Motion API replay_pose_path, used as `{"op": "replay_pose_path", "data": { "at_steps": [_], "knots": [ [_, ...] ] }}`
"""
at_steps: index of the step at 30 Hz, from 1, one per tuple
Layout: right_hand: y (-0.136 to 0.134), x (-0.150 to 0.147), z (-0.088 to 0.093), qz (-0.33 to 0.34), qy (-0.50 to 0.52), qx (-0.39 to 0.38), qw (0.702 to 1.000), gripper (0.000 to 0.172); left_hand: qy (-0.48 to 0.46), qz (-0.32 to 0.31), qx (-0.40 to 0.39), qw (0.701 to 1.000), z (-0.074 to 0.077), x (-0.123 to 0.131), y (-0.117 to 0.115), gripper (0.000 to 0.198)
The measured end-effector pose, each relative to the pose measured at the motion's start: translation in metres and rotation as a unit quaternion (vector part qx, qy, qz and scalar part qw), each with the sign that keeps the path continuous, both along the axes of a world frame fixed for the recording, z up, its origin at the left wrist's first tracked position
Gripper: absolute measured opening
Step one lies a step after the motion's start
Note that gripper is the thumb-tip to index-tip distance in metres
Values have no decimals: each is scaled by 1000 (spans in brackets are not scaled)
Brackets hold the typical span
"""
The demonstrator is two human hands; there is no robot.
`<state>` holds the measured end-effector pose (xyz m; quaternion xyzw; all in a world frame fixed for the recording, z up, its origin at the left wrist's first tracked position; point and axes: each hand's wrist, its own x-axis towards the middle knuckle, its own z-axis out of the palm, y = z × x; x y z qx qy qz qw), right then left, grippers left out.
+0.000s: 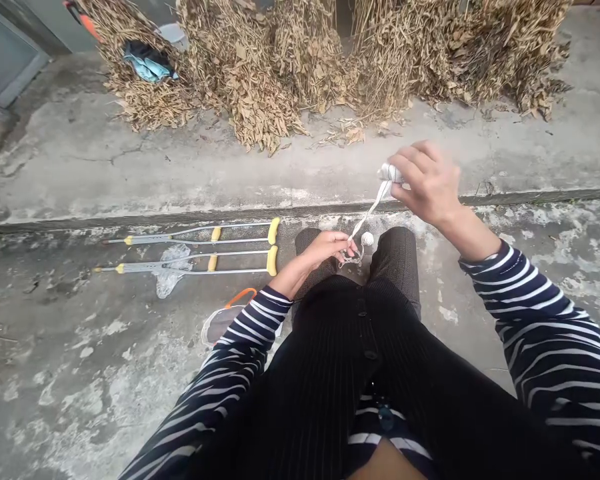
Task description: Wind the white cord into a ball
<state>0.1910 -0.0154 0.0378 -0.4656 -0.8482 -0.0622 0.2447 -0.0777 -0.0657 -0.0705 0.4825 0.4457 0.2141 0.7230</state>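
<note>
I sit on concrete with my knees (400, 257) drawn up in dark trousers. My right hand (427, 183) is raised and closed on a bunched white cloth strip (390, 175). The strip (373, 210) runs taut down to my left hand (330, 247), which pinches its lower end above my knees. A small white ball-like knot (367, 238) and some thin thread hang beside the left fingers. Both sleeves are navy with white stripes.
Two metal crutches (195, 250) with yellow pads lie on the ground to the left, a clear plastic bag (173, 270) over them. A bag with an orange handle (230, 313) sits by my left elbow. Dry leafy bundles (290, 60) pile beyond a concrete step (130, 217).
</note>
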Motion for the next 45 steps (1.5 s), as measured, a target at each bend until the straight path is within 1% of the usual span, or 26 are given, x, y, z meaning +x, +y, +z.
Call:
{"op": "replay_pose_path", "data": {
  "at_steps": [2, 4, 6, 8, 10, 12, 13, 15, 17, 19, 20, 21, 23, 24, 26, 28, 30, 31, 33, 35, 38, 41, 43, 45],
  "knots": [
    [4, 5, 12, 4, -21, 35, 999, 40, 32, 31, 18, 999, -12, 1, 7, 20],
    [6, 10, 24, 4, -41, 68, 997, 39, 43, 62, 31, 997, -21, -1, 16, 18],
    [6, 15, 37, 2, -57, 94, 994, 37, 51, 92, 47, 993, -24, -7, 27, 18],
    [3, 20, 51, 4, -68, 110, 992, 34, 60, 127, 75, 987, -22, -17, 44, 19],
    [-3, 23, 64, 11, -79, 118, 990, 32, 46, 164, 108, 979, -11, -29, 67, 17],
    [-11, 23, 77, 20, -86, 123, 988, 32, 16, 191, 139, 972, 5, -36, 93, 15],
    [-14, 22, 83, 24, -87, 126, 988, 33, 4, 194, 149, 970, 14, -37, 106, 13],
    [-19, 18, 93, 27, -86, 136, 987, 34, 21, 177, 161, 971, 32, -31, 127, 10],
    [-21, 14, 98, 22, -87, 153, 984, 36, 81, 138, 186, 970, 44, -14, 134, 9],
    [-18, 12, 97, 12, -90, 167, 982, 36, 114, 93, 221, 964, 49, 11, 127, 9],
    [-16, 12, 95, 8, -91, 169, 981, 36, 101, 74, 239, 963, 50, 26, 118, 13],
    [-14, 12, 91, 4, -91, 166, 982, 35, 66, 62, 251, 964, 50, 40, 106, 23],
    [-9, 12, 83, -2, -87, 152, 985, 33, -34, 53, 258, 964, 51, 67, 81, 39],
    [-7, 12, 79, -2, -82, 145, 986, 32, -86, 62, 253, 962, 53, 78, 70, 44],
    [-1, 12, 72, -2, -70, 135, 988, 31, -166, 92, 229, 955, 61, 95, 52, 45],
    [4, 11, 68, -4, -60, 131, 990, 31, -203, 119, 197, 952, 73, 104, 42, 39],
    [8, 10, 66, -11, -60, 132, 989, 31, -213, 116, 173, 954, 87, 103, 38, 34],
    [9, 10, 65, -12, -62, 133, 989, 30, -216, 104, 163, 957, 94, 100, 38, 33],
    [9, 12, 65, -3, -75, 133, 988, 31, -217, 62, 144, 963, 106, 89, 39, 33],
    [7, 16, 65, 14, -97, 134, 986, 32, -219, 16, 119, 968, 114, 76, 41, 34],
    [5, 23, 66, 25, -130, 157, 979, 31, -240, -34, 63, 968, 119, 60, 40, 36],
    [7, 26, 64, 32, -145, 173, 974, 30, -276, -72, 28, 958, 121, 52, 35, 39],
    [7, 26, 60, 55, -146, 159, 975, 30, -298, -76, 33, 951, 124, 49, 31, 38],
    [5, 23, 54, 89, -140, 128, 978, 30, -313, -54, 54, 947, 130, 45, 30, 34]
  ]
}}
